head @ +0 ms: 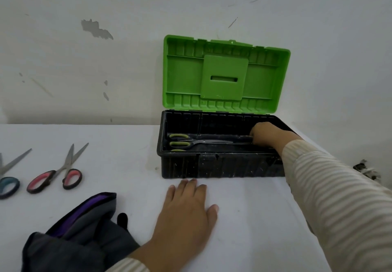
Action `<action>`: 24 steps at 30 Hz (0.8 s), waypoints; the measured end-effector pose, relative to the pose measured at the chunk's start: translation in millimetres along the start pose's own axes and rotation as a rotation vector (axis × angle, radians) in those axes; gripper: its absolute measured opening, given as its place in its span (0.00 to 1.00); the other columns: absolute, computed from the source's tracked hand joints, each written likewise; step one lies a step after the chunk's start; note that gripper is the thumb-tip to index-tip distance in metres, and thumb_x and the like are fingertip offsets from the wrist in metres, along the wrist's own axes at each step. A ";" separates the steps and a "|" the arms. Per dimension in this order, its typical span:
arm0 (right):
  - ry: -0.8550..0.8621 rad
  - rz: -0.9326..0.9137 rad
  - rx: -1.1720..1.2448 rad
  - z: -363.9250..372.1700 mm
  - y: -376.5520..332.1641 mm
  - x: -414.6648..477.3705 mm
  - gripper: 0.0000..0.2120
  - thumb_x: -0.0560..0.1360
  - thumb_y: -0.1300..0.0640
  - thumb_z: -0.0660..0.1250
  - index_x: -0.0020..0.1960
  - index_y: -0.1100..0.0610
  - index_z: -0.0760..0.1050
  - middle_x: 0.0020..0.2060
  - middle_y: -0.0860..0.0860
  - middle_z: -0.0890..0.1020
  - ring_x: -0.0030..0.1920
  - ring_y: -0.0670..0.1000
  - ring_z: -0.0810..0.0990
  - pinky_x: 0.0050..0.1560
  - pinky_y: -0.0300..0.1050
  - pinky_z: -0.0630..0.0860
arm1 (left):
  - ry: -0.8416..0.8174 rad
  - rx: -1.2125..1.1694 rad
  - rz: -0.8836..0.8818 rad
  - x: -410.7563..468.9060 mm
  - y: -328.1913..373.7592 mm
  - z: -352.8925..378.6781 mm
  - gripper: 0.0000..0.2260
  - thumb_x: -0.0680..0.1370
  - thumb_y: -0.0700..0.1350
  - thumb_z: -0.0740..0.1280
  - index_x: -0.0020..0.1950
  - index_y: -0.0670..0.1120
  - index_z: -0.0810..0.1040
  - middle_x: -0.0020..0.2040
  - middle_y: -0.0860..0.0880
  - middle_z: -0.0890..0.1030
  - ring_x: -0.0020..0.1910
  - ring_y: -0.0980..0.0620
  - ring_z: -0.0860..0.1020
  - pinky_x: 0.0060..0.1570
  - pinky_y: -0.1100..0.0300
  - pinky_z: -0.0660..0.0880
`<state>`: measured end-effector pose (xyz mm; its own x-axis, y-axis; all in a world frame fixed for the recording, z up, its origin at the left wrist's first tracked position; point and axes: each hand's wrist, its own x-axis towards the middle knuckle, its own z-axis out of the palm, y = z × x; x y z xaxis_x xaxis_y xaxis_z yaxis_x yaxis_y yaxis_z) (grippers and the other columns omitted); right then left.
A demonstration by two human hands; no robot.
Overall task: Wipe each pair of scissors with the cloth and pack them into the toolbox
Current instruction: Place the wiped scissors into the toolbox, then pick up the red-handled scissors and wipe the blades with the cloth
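Black toolbox (212,165): open on the table (244,218), green lid (184,76) up, just beyond the left fingers.
Right hand (267,133): inside the box, fingers curled over the blade tips of the green-handled scissors (203,142); grip hidden, cannot tell.
Left hand (186,214): flat on the table, fingers straight, holding nothing.
Cloth (84,240): crumpled, left of those fingers.
Pink-handled scissors (63,169), blue-handled scissors (8,184): on the table, farther left.

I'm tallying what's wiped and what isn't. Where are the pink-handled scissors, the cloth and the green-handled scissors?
pink-handled scissors (66,163): head view, where the blades cross.
cloth (80,246): head view, on its grey folds.
green-handled scissors (207,142): head view, on the blades.
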<state>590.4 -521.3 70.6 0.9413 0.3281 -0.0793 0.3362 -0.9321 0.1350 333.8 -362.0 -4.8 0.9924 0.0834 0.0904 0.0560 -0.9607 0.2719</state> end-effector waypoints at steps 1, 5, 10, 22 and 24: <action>0.072 0.006 0.048 -6.2 -5.0 -8.1 0.12 0.73 0.62 0.60 0.52 0.61 0.79 0.53 0.57 0.81 0.51 0.57 0.79 0.52 0.45 0.75 | -0.002 -0.007 -0.004 -0.3 -0.2 -0.3 0.26 0.80 0.59 0.49 0.76 0.51 0.56 0.78 0.51 0.56 0.77 0.52 0.50 0.76 0.52 0.44; 0.325 -0.007 0.573 -39.3 -53.2 -61.9 0.12 0.75 0.61 0.62 0.56 0.58 0.78 0.57 0.56 0.80 0.52 0.56 0.79 0.52 0.42 0.73 | 0.017 -0.174 -0.021 -1.0 -0.8 -7.8 0.23 0.80 0.54 0.56 0.74 0.48 0.63 0.75 0.51 0.63 0.74 0.52 0.58 0.75 0.57 0.49; 0.338 -0.105 1.020 -47.5 -129.9 -138.9 0.09 0.73 0.63 0.62 0.45 0.55 0.80 0.36 0.54 0.83 0.37 0.54 0.82 0.46 0.49 0.80 | -0.048 -0.828 -0.351 -1.5 -16.8 -65.6 0.13 0.79 0.37 0.60 0.61 0.43 0.78 0.60 0.45 0.79 0.60 0.47 0.76 0.54 0.63 0.71; 0.049 -0.337 0.904 0.8 -306.4 -238.7 0.20 0.68 0.36 0.63 0.51 0.50 0.75 0.48 0.49 0.75 0.45 0.48 0.75 0.42 0.39 0.68 | 0.160 -0.221 -0.647 -41.3 -188.0 -126.4 0.15 0.77 0.39 0.58 0.63 0.44 0.75 0.64 0.44 0.75 0.63 0.43 0.73 0.61 0.52 0.71; 0.020 -0.379 0.818 8.6 -315.1 -243.5 0.20 0.69 0.39 0.64 0.55 0.49 0.73 0.51 0.48 0.72 0.48 0.48 0.74 0.45 0.40 0.69 | 0.105 -0.065 -0.637 -39.4 -205.9 -121.3 0.17 0.77 0.43 0.58 0.66 0.47 0.72 0.66 0.44 0.72 0.65 0.43 0.70 0.63 0.51 0.70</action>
<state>255.0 -308.9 38.9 0.7745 0.6311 0.0427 0.5051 -0.5765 -0.6423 269.9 -135.4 51.9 0.7507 0.6605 -0.0161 0.6205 -0.6965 0.3605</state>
